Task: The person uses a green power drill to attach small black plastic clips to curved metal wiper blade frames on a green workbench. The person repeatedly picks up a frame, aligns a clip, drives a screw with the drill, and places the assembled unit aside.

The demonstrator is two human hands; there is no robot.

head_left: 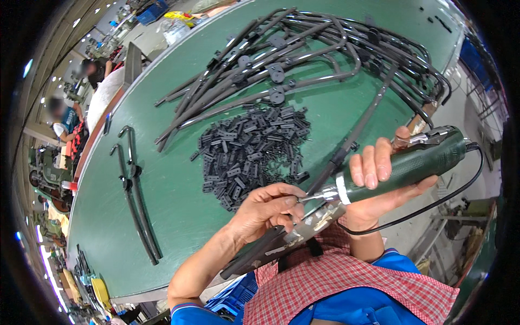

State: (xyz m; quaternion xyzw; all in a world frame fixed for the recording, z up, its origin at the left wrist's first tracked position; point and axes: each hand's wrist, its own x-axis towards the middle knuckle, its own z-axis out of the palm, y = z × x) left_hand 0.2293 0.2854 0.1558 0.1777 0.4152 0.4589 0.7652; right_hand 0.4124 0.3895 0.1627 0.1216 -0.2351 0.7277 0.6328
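Observation:
My right hand (372, 165) is wrapped around a green electric screwdriver (417, 165), whose bit points left and toward my body. The fingers of my left hand (264, 210) are pinched together at the bit's tip; any small part between them is hidden. Beneath both hands, at the table's near edge, lies a worn metal piece (317, 223). A black metal tube (363, 127) runs from the far right down to this spot, partly covered by my left hand. Beyond the hands, black rectangular plastic pieces (254, 141) are heaped with small screws (273, 165) on the green table (179, 162).
A pile of bent black tube frames (260, 65) covers the far side. Two hooked tubes (135, 206) lie at the left. The screwdriver's black cable (433, 205) loops at the right. Below the edge is a blue crate (233, 295). People (65, 122) sit at the far left.

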